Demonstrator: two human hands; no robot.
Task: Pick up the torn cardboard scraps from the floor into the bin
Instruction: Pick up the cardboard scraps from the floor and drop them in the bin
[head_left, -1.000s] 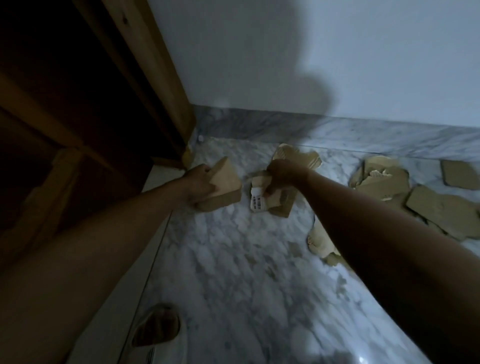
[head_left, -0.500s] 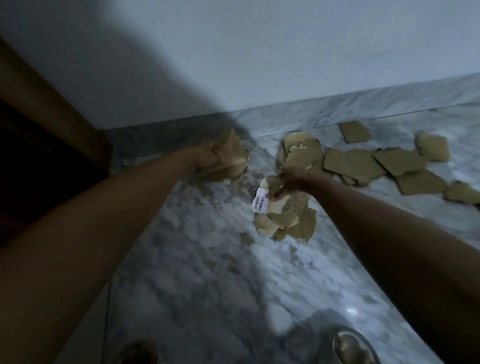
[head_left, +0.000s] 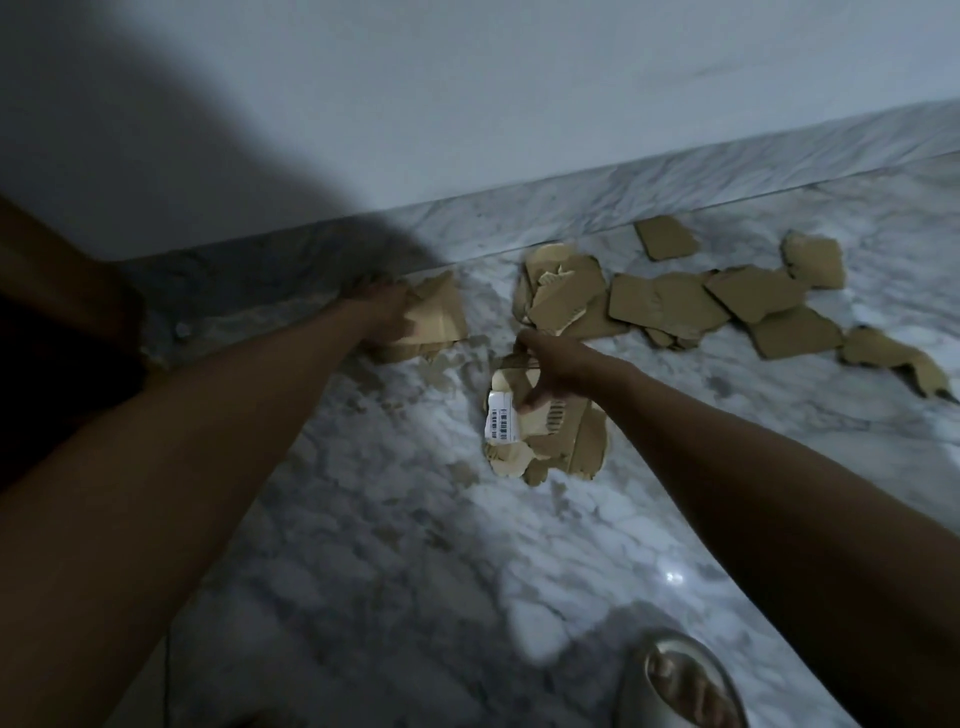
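- Hands are both gripping cardboard: left hand (head_left: 382, 312) is clutching a folded wad (head_left: 434, 322), right hand (head_left: 553, 371) is pinching a labelled bundle (head_left: 540, 436).
- Scraps (head_left: 670, 301) are lying along the marble floor (head_left: 395, 519) near the skirting.

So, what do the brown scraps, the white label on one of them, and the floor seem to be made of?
The brown scraps look like matte cardboard: flat tan sheets with ragged torn edges, one showing ribbed inner fluting. The white label, on the bunch the right hand holds, seems to be smooth paper, printed with barcodes. The floor looks like polished marble or marble-look tile: grey veins and a bright reflection.
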